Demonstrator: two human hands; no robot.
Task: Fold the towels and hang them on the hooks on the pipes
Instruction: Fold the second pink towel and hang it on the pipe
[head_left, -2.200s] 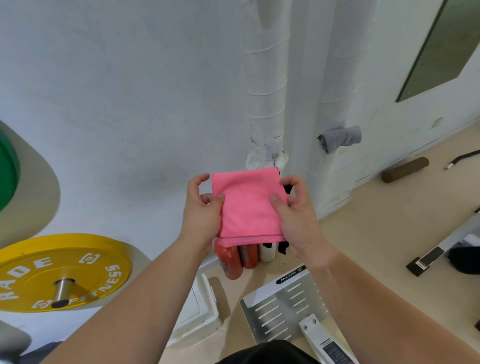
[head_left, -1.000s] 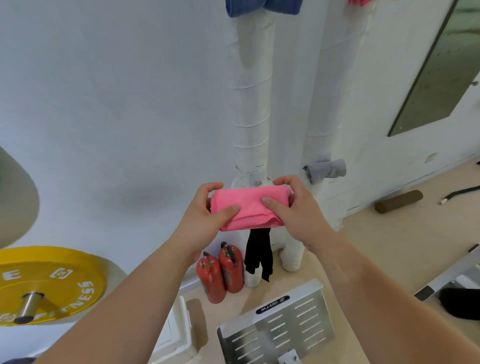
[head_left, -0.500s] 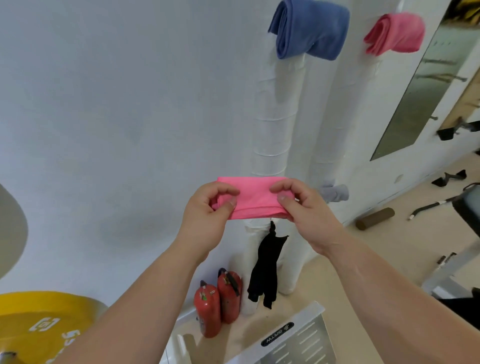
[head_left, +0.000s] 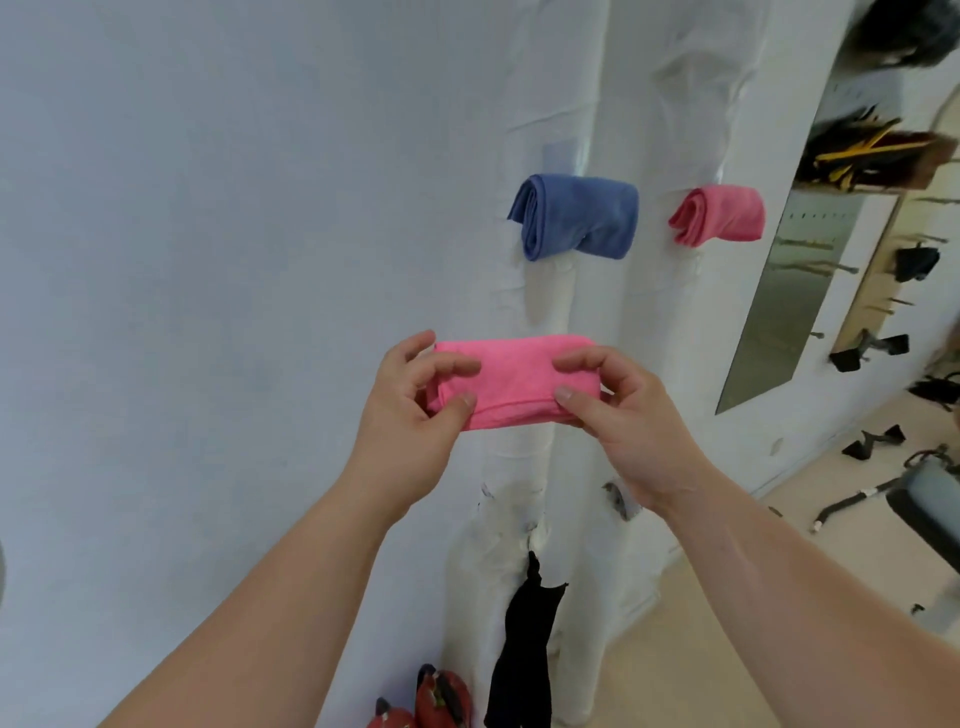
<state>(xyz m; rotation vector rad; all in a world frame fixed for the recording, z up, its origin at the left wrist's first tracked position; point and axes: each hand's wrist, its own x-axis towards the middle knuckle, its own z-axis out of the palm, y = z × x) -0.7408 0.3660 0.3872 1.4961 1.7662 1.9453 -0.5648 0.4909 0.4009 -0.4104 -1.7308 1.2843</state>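
Observation:
A folded pink towel (head_left: 514, 382) is held flat in front of the left white pipe (head_left: 563, 93). My left hand (head_left: 415, 400) pinches its left end between thumb and fingers. My right hand (head_left: 623, 410) pinches its right end the same way. Higher up, a folded blue towel (head_left: 576, 221) hangs on the left pipe, below a clear hook plate (head_left: 560, 153). A second pink towel (head_left: 719, 215) hangs on the right pipe (head_left: 727, 104). The hooks under both hung towels are hidden.
A black cloth (head_left: 524, 654) hangs low on the left pipe, and a grey cloth (head_left: 618, 501) shows behind my right wrist. Red fire extinguishers (head_left: 441, 701) stand at the pipe's foot. A mirror (head_left: 784, 291) and gym gear (head_left: 872, 150) lie to the right.
The towel went from a wide square to a narrow folded strip. Both hands lifted it up the pipe, and the view tilted up, bringing the hung blue and pink towels into sight.

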